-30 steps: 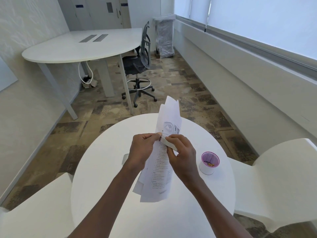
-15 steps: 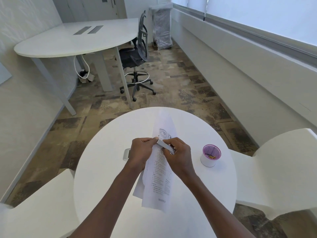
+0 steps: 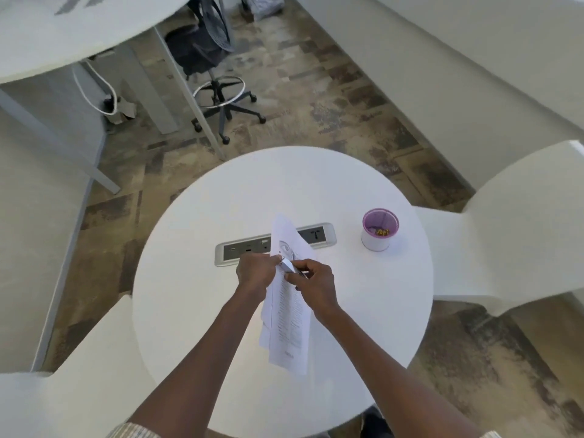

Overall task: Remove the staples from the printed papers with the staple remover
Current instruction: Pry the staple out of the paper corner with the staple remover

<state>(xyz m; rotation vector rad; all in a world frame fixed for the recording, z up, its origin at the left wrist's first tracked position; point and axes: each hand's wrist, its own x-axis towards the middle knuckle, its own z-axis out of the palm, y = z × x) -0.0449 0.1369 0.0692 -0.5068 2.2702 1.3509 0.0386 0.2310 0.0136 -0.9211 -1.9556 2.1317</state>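
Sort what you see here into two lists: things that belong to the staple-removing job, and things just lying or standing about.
Part of the job:
printed papers, held by the left hand
staple remover, in the right hand
purple-rimmed cup with small gold bits inside, probably pulled staples

Just about:
power socket panel set in the round table
office chair
white seats

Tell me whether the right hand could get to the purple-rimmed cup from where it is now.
Probably yes. The cup stands on the round table, to the right of and beyond the right hand, with bare tabletop between them. But that hand is gripping the staple remover against the papers, so it isn't free.
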